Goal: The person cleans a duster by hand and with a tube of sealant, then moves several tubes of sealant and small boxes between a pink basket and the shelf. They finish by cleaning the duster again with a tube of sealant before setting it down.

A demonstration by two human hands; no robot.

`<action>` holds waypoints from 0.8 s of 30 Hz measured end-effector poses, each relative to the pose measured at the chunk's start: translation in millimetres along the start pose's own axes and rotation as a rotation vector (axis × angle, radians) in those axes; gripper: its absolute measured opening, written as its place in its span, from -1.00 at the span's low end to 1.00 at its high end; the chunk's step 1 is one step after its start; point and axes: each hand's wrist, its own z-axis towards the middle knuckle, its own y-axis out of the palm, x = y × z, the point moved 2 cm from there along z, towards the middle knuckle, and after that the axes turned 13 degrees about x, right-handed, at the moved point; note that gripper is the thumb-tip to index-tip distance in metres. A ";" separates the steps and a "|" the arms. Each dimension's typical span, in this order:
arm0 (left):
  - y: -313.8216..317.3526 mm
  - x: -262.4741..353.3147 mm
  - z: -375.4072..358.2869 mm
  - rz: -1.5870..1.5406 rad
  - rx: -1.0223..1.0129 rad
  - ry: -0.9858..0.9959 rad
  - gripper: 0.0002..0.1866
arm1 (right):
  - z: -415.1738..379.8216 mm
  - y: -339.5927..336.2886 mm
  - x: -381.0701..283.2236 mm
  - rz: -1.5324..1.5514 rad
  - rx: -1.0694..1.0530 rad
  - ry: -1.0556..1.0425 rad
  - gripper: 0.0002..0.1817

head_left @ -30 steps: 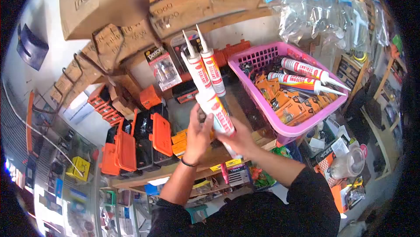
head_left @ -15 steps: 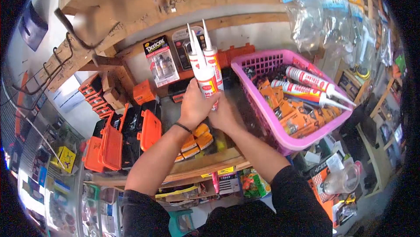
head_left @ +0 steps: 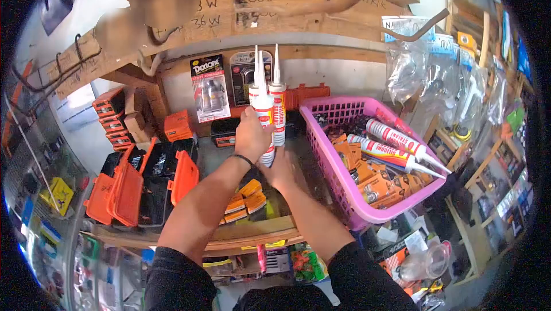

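Several white silicone sealant tubes (head_left: 278,113) with red and yellow labels stand upright, bunched together, nozzles pointing up. My left hand (head_left: 252,136) is closed around the front tube, thumb across its label. Low at the bunch, my right hand (head_left: 279,170) is closed at the front tube's bottom end; its fingertips are partly hidden and blurred. Two more sealant tubes (head_left: 390,153) lie on orange packets (head_left: 373,182) in the pink basket (head_left: 367,214) to the right. Below my wrists lie small orange-yellow boxes (head_left: 247,201).
Open orange-lidded cases (head_left: 125,195) stand on the left of the wooden shelf (head_left: 275,230). A Dextone pack (head_left: 209,88) and another blister pack (head_left: 248,75) lean at the back. Metal hooks (head_left: 416,29) stick out overhead, and plastic bags (head_left: 404,72) hang at right.
The view has tilted upward and shifted. Both hands and the bunched tubes sit lower in view, and the right hand is lower on the tubes, near the bottom end.
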 end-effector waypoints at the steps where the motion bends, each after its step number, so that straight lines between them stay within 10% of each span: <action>1: 2.2 -2.9 0.1 -0.011 0.010 -0.001 -0.46 | -1.7 0.6 3.7 0.003 -0.034 -0.027 -0.29; 24: 10.0 -14.4 12.9 0.093 -0.015 -0.036 -0.38 | 8.1 8.4 13.4 -0.144 -0.030 -0.153 -0.36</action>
